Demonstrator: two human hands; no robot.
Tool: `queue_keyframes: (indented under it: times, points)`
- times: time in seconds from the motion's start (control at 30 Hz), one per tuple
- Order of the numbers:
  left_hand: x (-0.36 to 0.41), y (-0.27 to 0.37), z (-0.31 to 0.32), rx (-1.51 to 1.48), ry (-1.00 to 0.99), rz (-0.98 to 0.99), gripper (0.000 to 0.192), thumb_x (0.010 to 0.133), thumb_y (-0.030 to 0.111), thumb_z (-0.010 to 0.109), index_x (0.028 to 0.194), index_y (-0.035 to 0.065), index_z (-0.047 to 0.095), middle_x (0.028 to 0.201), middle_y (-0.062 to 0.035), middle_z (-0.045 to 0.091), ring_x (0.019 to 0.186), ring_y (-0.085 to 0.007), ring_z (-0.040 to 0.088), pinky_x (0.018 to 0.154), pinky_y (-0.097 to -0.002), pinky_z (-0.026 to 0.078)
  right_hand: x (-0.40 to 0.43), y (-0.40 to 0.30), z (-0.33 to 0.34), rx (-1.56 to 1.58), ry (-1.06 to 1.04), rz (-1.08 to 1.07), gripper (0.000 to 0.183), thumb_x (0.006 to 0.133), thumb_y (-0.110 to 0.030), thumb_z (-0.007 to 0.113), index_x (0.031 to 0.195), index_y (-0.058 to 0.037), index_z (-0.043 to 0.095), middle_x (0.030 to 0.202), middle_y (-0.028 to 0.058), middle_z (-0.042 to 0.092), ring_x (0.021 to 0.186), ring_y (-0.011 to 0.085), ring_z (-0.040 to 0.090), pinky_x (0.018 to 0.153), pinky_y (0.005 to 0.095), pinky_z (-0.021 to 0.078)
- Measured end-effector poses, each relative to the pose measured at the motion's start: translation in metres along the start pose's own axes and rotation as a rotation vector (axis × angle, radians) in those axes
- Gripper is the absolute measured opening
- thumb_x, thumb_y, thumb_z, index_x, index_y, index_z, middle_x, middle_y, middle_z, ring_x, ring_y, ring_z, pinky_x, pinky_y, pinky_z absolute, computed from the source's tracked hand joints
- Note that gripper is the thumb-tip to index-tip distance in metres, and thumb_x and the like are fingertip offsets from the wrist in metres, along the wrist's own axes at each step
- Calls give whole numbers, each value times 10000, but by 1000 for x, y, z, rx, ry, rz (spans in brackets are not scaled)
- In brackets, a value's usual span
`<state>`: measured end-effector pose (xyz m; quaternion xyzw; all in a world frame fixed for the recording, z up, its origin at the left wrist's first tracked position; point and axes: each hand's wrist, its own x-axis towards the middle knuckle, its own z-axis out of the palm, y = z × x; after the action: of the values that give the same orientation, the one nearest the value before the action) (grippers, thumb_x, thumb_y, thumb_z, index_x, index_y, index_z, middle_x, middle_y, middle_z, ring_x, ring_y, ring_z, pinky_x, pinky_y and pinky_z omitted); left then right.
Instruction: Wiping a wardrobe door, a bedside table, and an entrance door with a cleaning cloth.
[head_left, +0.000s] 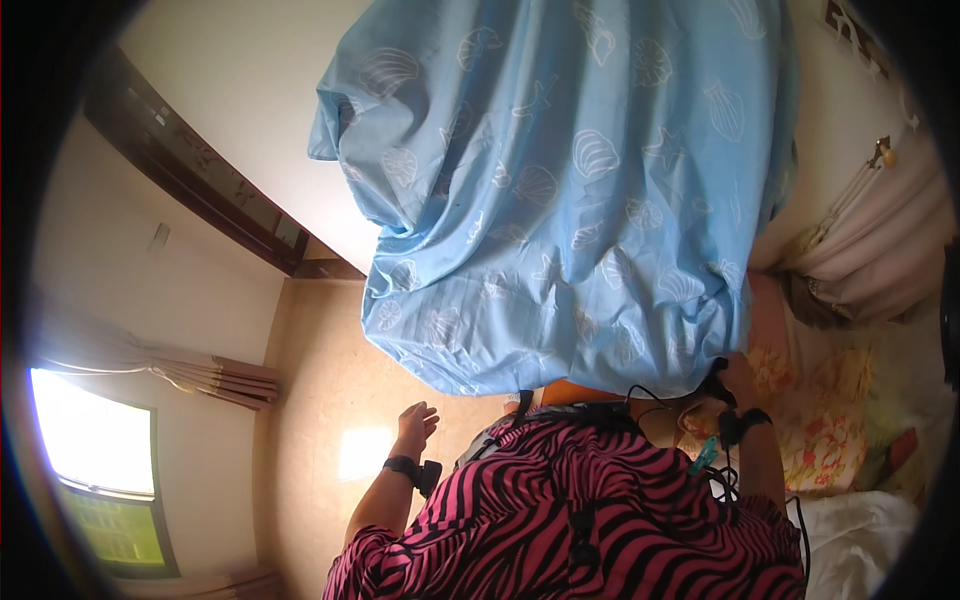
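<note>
A large light-blue cloth (555, 210) printed with white seashell and starfish outlines hangs in folds before me. Its gathered lower edge reaches down close to my waist, and what lies behind it is hidden. My left hand (418, 422) is in the air left of my body, empty, with fingers loosely apart. It is below the cloth and not touching it. My right hand (736, 381) is at the cloth's lower right corner, beside a dark object (716, 379). Its fingertips are hidden, so whether it grips the cloth or the dark object is unclear.
Floral fabric (821, 450) spreads at right, with white cloth (855, 536) below it. A tied beige curtain (877, 232) hangs behind. Black cables (724, 484) and a green clip (703, 456) are by my right side. At left are a bright window (97, 435) and tan floor (315, 420).
</note>
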<state>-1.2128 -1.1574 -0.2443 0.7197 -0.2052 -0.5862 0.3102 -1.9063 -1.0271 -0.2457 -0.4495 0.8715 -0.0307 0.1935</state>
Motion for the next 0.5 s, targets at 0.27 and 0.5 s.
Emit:
queue_keyframes:
  times: [0.27,0.5]
  points:
    - [56,94,61,281,-57,557,328,840,190,615,1100,-7,577,903,-97,649,647,-162,639,510,-271,471,-29,59,-36,-242,365,86,493,726,-104,599,1203,-42,488,1201,238,470,1096,394,468,880,462,417]
    - [95,223,156,393,102,1155,444,738,185,712,1124,15,572,1149,-188,533,1029,-330,552,843,-357,469,-86,-59,-39,-35,203,38,736,666,-39,589,1359,-72,342,1351,251,357,1267,417,319,1050,421,303]
